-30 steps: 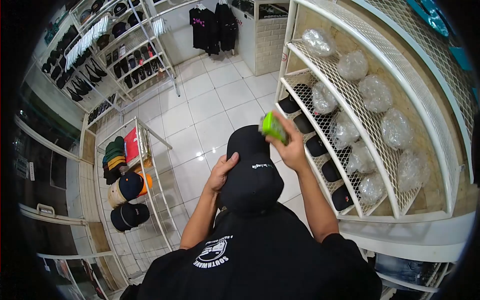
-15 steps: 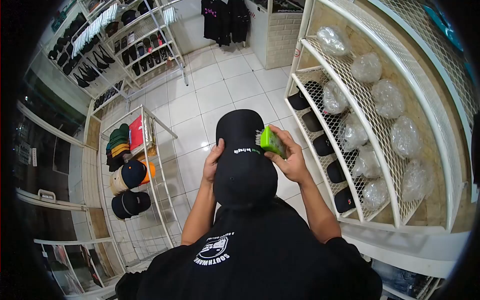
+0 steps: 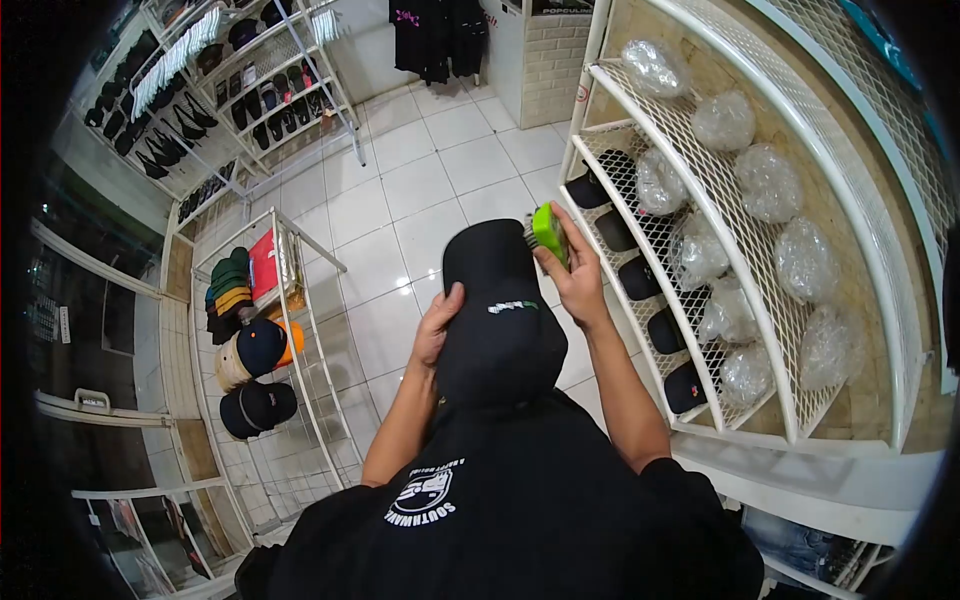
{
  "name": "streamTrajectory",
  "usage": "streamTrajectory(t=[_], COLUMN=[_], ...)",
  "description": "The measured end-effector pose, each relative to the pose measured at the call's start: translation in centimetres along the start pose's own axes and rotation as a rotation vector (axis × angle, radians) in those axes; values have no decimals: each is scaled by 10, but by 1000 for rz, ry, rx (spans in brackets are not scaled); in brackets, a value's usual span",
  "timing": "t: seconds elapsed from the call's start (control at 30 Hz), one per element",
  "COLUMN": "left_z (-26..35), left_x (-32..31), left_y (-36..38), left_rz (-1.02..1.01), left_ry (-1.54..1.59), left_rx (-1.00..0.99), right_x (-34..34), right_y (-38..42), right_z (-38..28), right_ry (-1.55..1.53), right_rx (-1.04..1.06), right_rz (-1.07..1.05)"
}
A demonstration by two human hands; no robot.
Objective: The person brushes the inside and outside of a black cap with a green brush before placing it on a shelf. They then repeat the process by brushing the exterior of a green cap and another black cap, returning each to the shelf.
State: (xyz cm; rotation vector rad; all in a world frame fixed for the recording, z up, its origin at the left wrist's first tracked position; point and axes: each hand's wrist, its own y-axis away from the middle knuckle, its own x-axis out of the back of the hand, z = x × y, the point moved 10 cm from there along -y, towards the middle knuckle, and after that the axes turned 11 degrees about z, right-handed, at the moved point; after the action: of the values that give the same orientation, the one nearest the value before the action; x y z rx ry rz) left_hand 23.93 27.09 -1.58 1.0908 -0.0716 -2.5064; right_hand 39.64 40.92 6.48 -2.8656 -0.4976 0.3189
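Note:
A black cap [image 3: 500,350] with small white and green lettering is in front of my chest, its brim pointing away from me. My left hand [image 3: 438,322] grips the cap's left edge near the brim, thumb on top and the other fingers hidden beneath. In my right hand [image 3: 578,272] is a green brush [image 3: 549,234], pinched between thumb and fingers. Its dark bristles face left, at the right edge of the brim.
On the right, a curved white mesh shelf [image 3: 745,270] holds black caps and several plastic-wrapped bundles [image 3: 770,183]. A white rack [image 3: 320,340] with folded shirts and caps [image 3: 257,408] stands left. Farther back are sandals on shelves and hanging black shirts [image 3: 437,40].
My right hand has moved the brush up and away from the lettering to the brim's edge. The cap has shifted slightly right and tilted, with my left hand still on it.

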Motion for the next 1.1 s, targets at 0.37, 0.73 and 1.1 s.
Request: streamTrajectory(t=[0.37,0.73,1.1], left_z=[0,-6,13], left_x=[-13,-20,7], left_y=[-2,3,-5], left_rz=[-46,29,28], left_ry=[147,285,-74], left_rx=[55,126,-95], right_x=[-7,9,8], right_y=[3,-22,-6], right_z=[8,15,21], right_ry=[29,-61,-471], right_rx=[83,78,-359], right_rz=[-43,102,-204])
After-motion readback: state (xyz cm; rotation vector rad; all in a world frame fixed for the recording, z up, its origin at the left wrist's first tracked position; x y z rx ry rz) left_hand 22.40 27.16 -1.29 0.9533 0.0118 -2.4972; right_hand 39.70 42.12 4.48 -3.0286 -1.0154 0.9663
